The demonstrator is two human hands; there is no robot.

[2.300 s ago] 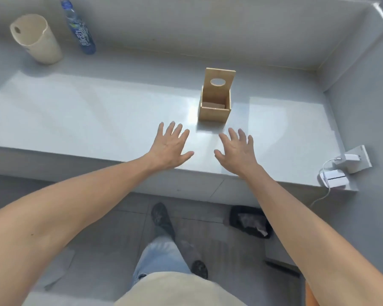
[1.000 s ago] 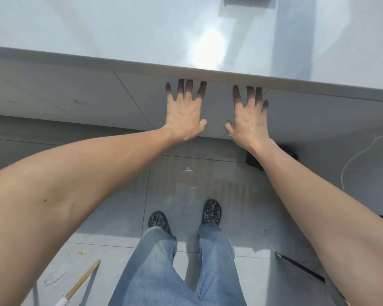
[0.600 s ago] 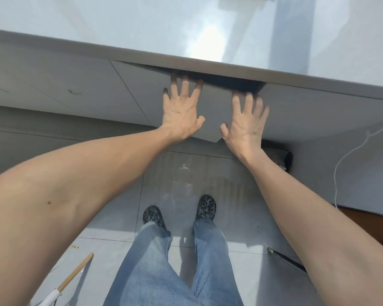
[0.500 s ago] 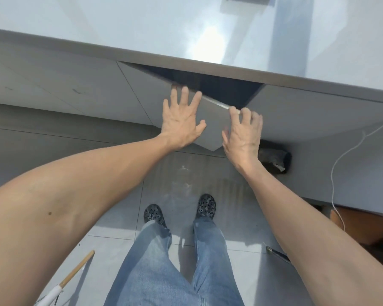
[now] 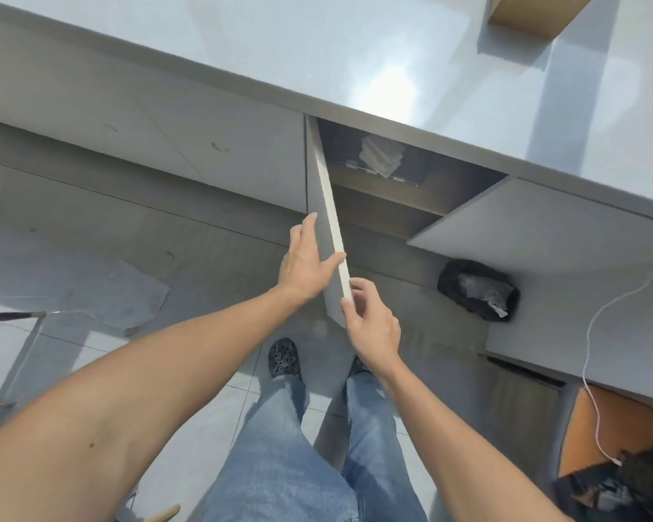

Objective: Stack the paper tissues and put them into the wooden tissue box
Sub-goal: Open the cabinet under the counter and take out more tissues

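— Hands on the door?
— Left hand [image 5: 305,262] lies flat on the cabinet door [image 5: 323,205], fingers spread; right hand [image 5: 370,322] pinches its free edge.
— Tissues?
— Paper tissues [image 5: 379,156] sit in a loose white heap on the shelf inside; wooden tissue box [image 5: 532,11] stands on the counter [image 5: 317,43] above.
— Obstacles?
— Door stands swung out, opening clear; a black bag [image 5: 477,290] lies on the floor to the right.

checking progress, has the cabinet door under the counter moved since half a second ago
Yes. The cabinet door has swung further out from the fixed counter edge, toward the person, exposing the tissues inside. The left hand and right hand are on it.
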